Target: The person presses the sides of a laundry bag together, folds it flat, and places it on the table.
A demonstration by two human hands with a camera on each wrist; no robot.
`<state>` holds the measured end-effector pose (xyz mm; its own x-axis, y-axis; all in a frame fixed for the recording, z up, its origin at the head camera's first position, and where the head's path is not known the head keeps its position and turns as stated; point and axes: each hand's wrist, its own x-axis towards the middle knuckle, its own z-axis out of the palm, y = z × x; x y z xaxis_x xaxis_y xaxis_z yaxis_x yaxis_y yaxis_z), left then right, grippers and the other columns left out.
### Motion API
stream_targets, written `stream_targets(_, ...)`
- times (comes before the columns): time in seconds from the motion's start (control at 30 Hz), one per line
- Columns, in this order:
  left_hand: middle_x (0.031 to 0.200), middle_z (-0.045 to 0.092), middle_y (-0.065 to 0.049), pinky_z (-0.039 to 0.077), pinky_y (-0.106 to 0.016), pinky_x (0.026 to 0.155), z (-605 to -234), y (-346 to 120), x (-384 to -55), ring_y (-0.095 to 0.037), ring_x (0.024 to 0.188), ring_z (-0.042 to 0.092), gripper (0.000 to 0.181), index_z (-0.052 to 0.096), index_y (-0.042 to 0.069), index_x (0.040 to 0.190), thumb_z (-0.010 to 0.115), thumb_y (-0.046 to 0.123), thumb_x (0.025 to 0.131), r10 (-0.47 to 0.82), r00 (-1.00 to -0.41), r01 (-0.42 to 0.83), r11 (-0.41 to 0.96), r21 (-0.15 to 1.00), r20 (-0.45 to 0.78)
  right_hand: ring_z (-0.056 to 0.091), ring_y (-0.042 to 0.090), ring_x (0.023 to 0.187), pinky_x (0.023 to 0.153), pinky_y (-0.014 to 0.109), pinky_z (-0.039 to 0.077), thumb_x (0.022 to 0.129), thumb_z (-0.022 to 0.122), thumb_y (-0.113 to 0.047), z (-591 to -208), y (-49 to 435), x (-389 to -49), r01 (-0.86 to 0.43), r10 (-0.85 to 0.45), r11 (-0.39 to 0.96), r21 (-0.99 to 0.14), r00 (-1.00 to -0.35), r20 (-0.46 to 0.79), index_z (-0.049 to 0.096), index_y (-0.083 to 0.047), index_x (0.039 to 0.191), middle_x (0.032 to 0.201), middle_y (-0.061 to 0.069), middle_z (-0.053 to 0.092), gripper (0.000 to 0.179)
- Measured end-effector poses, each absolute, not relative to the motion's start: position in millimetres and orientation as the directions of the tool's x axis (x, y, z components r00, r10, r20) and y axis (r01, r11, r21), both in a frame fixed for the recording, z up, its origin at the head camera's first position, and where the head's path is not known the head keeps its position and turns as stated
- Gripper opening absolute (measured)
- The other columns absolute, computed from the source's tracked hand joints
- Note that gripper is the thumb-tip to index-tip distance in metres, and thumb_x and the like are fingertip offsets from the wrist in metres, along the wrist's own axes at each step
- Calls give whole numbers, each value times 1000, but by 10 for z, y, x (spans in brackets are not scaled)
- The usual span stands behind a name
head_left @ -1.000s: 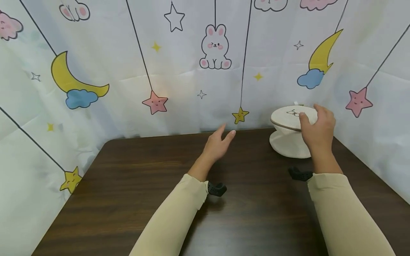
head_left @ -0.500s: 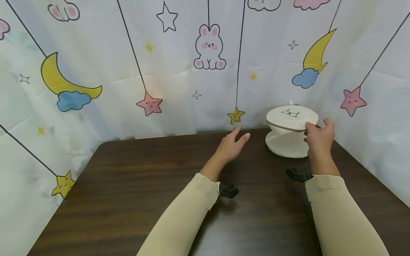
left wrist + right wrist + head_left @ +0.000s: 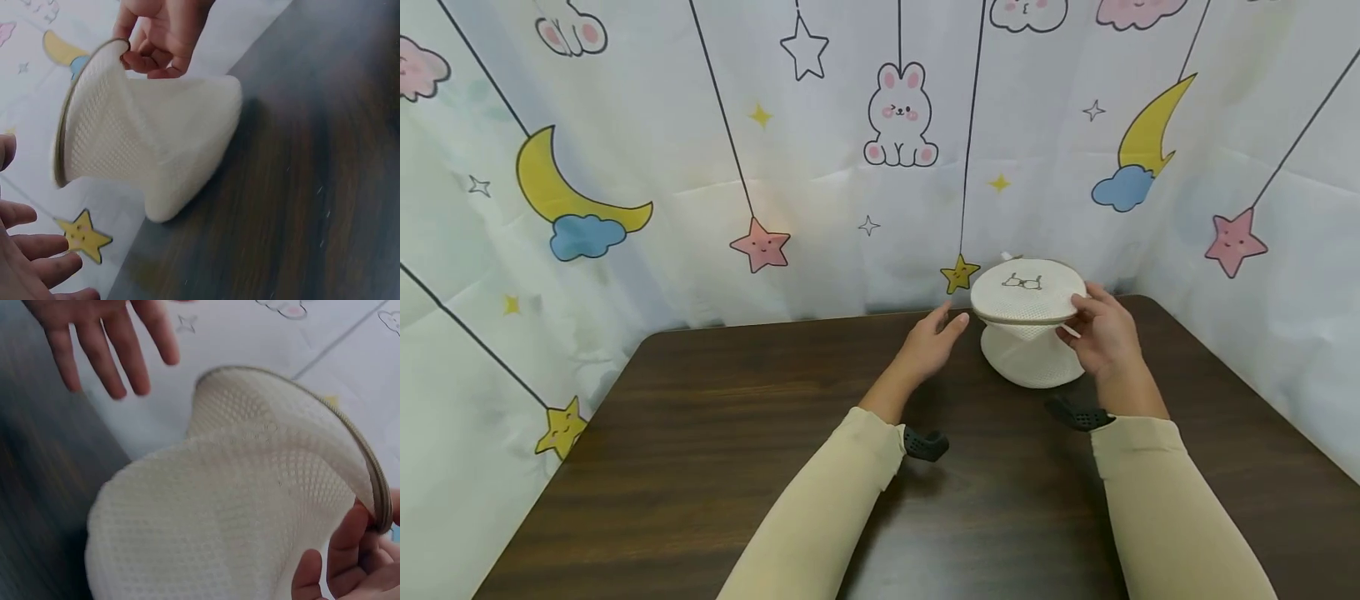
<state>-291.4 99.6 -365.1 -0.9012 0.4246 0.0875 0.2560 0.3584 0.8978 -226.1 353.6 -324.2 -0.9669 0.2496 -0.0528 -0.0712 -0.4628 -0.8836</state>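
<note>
A white mesh laundry bag (image 3: 1028, 302) stands on the table's far side, with a round flat top, a narrowed, twisted middle and a wide base. A small line drawing marks its top, and a brownish zipper (image 3: 369, 456) runs round the top's rim. My right hand (image 3: 1108, 337) pinches that rim on the right side, thumb above and fingers beneath. In the left wrist view the bag (image 3: 181, 125) shows from its side, its base close over the table. My left hand (image 3: 925, 346) is held to the bag's left, fingers spread and apart from it, holding nothing.
The dark wood-grain table (image 3: 722, 467) stretches left and in front of the hands. Behind it hangs a white curtain (image 3: 827, 183) printed with moons, stars and rabbits. A black wrist strap (image 3: 925, 444) sits at the left sleeve's cuff, another on the right.
My right hand has come down from above the bag, taken its rim between thumb and fingers, and drawn the bag leftward. My left hand, still spread, now is close to the bag's left side.
</note>
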Motion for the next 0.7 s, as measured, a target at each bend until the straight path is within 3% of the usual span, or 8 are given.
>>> stream_targets(0.1, 153, 43, -13, 36, -45, 114, -3671, 900, -2955, -27, 141, 42, 74, 28, 12, 156, 44, 56, 100, 394, -916, 200, 277, 940, 79, 54, 11, 88, 86, 33, 36, 103, 51, -18, -3277, 3380, -2301, -31, 168, -461, -887, -984, -53, 17, -20, 159, 107, -4, 57, 66)
stream_targets(0.27, 146, 50, -14, 44, -45, 107, -3674, 693, -3010, -28, 133, 50, 68, 37, 4, 151, 48, 49, 101, 293, -955, 100, 143, 985, 54, 54, 12, 92, 86, 32, 39, 104, 49, -19, -3334, 3097, -2396, 14, 66, -424, -906, -997, -46, 23, -17, 158, 110, -5, 56, 60)
stream_targets(0.5, 128, 62, -13, 51, -52, 97, -3619, 318, -3044, -21, 101, 65, 43, 57, 3, 136, 56, 28, 101, 185, -983, -5, -121, 993, 18, 55, 9, 88, 84, 30, 42, 101, 57, -20, -3375, 2727, -2516, 21, 12, -339, -941, -1000, -27, 27, -14, 156, 108, -6, 56, 63)
stream_targets(0.7, 113, 66, -10, 59, -36, 77, -3526, -83, -3032, -15, 84, 65, 33, 62, 4, 130, 59, 16, 99, 130, -991, -17, -237, 971, 15, 64, 8, 77, 75, 28, 51, 95, 66, -16, -3380, 2415, -2627, 9, 4, -279, -960, -1000, -10, 31, -16, 155, 96, -6, 63, 69)
